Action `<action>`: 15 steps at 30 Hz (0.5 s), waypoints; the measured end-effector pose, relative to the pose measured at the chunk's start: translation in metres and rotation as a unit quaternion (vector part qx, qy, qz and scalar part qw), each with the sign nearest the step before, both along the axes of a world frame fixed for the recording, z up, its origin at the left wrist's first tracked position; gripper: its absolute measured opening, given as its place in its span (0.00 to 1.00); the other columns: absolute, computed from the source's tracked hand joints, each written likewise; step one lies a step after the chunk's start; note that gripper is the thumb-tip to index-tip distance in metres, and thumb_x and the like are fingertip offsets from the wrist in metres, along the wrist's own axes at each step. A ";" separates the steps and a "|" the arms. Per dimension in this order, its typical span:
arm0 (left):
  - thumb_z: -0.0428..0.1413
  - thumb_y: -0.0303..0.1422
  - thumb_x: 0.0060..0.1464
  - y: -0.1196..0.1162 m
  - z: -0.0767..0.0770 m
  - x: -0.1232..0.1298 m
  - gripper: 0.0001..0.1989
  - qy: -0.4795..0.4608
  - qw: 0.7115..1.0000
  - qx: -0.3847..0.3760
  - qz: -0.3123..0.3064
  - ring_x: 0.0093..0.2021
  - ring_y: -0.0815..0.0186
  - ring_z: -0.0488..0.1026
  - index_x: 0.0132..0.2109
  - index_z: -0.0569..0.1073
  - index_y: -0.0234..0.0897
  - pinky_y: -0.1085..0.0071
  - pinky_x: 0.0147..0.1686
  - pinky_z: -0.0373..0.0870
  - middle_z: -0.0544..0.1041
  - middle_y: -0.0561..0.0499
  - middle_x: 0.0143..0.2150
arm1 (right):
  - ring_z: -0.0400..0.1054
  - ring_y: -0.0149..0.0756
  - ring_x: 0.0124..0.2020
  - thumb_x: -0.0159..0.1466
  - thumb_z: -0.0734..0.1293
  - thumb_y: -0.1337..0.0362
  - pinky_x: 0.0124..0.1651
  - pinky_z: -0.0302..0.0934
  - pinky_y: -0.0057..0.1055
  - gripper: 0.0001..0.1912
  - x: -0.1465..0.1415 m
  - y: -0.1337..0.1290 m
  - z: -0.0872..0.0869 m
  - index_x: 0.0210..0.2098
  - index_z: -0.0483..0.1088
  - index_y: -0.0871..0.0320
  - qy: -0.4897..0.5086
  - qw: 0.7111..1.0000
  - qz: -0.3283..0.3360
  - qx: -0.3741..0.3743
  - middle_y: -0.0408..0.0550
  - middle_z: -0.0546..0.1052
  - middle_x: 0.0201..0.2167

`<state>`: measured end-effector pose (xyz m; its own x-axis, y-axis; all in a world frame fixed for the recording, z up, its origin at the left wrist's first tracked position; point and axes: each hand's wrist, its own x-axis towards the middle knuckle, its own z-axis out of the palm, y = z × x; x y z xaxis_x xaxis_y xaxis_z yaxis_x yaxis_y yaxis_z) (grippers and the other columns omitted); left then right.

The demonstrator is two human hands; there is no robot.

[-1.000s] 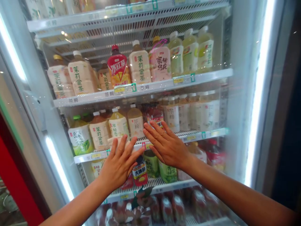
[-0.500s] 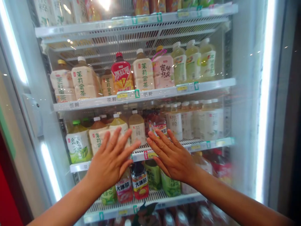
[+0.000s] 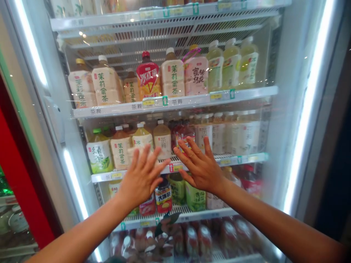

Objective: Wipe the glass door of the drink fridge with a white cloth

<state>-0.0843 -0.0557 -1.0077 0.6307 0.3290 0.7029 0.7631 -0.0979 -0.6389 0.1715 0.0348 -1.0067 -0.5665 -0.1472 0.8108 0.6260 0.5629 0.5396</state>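
Observation:
My left hand [image 3: 140, 178] is raised with its fingers spread, holding nothing. It is in front of the lower middle shelf, overlapping a milky-labelled bottle [image 3: 142, 136] and the jasmine tea bottle [image 3: 120, 148]. Beside it, my right hand [image 3: 202, 166] is also open and bare, fingers fanned out before a red-labelled iced tea bottle [image 3: 186, 132]. Between the hands stands a pale-labelled tea bottle [image 3: 162, 140]. A dark-topped iced tea bottle [image 3: 163, 199] shows just below. Whether either hand touches the glass cannot be made out.
A lit drinks cooler fills the view, with bottles on several white shelves [image 3: 175, 102]. Bright light strips [image 3: 309, 109] run down both sides. A door handle [image 3: 56, 118] is at the left, near a red post [image 3: 26, 179]. Reflections lie over the glass.
The view has tilted down and turned left, so the shelves sit higher and more of the lowest row shows. Both hands stay raised and open; the right hand's fingers are spread wider.

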 end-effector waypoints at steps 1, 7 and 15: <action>0.55 0.51 0.63 -0.002 -0.010 -0.001 0.43 0.061 0.998 -0.029 -0.017 0.79 0.47 0.29 0.77 0.48 0.46 0.47 0.77 0.32 0.32 0.46 0.81 | 0.33 0.49 0.79 0.71 0.64 0.56 0.77 0.23 0.65 0.45 0.000 0.000 0.000 0.78 0.37 0.59 -0.001 1.000 0.002 -0.003 0.54 0.51 0.76; 0.50 0.40 0.69 -0.011 0.023 -0.013 0.33 0.006 1.000 -0.019 -0.001 0.79 0.51 0.28 0.76 0.48 0.50 0.43 0.76 0.41 0.35 0.51 0.81 | 0.39 0.53 0.79 0.72 0.61 0.55 0.75 0.28 0.72 0.45 0.002 -0.002 0.002 0.77 0.31 0.54 -0.009 0.999 0.010 -0.043 0.53 0.51 0.76; 0.56 0.46 0.64 -0.024 -0.063 0.004 0.37 0.031 0.994 -0.106 -0.011 0.77 0.54 0.52 0.75 0.51 0.57 0.52 0.74 0.53 0.56 0.52 0.78 | 0.33 0.58 0.79 0.72 0.60 0.49 0.74 0.30 0.73 0.41 -0.005 -0.020 -0.048 0.77 0.42 0.57 0.001 0.991 -0.040 -0.130 0.56 0.50 0.77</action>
